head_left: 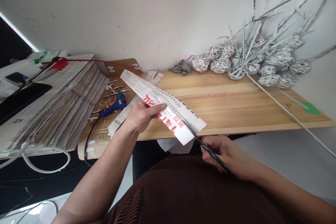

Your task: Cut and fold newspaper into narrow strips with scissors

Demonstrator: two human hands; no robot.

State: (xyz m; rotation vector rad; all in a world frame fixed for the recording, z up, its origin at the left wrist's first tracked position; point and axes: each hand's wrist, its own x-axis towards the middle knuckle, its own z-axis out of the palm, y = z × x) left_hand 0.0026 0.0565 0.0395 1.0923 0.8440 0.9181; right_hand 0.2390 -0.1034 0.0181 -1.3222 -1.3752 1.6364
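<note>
My left hand (143, 113) pinches a folded strip of newspaper (162, 106) near its middle, thumb on top. Red and black print shows on the strip, which is slit lengthwise from its near right end. In that slit lie the blades of black-handled scissors (214, 155). My right hand (223, 154) is closed around the handles, low in front of my body. Under my left hand, more cut newspaper strips (118, 122) rest on the wooden table (225, 101). A blue glue gun (114, 106) lies to the left of them.
A tall stack of newspapers (78, 94) stands at the left, with paper scraps (112, 85) beside it. Woven paper gourd shapes (273, 61) with long paper sticks fill the back right. A grey lump (181, 67) sits against the wall. A cable (88, 140) hangs over the table edge.
</note>
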